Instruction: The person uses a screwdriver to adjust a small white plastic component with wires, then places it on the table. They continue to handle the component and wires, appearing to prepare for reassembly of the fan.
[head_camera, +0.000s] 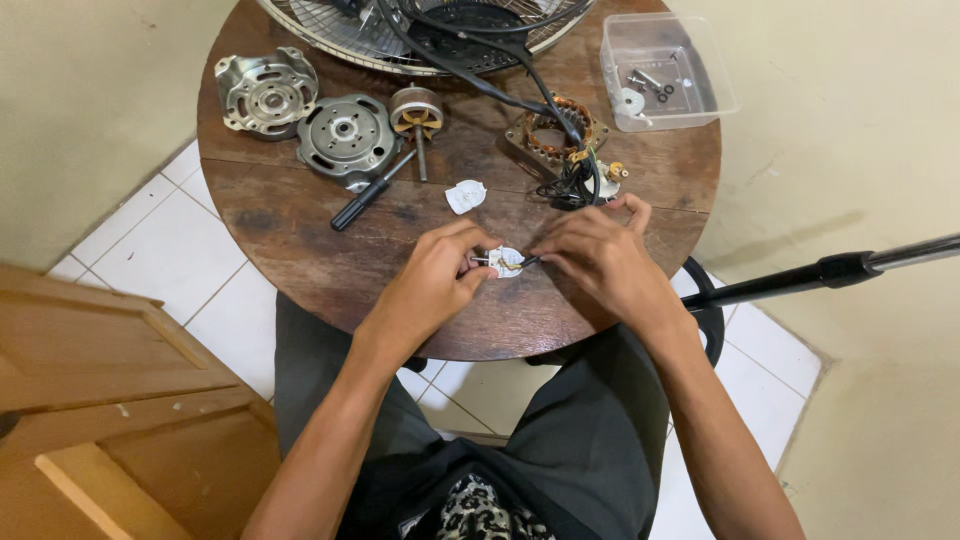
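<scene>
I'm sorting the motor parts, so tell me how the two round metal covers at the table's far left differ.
The shiny cover is bright silver and lies farthest left; the grey cover is dull, darker, and sits beside the rotor. The grey one touches the screwdriver; the shiny one doesn't. Both lie flat on the wooden table.

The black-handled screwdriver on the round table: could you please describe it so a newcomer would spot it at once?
Start at the round wooden table. Left of centre, below the grey round motor cover, the screwdriver lies slanted, its tip pointing up toward the rotor. It is the only slim black-handled tool among round metal parts.
</scene>
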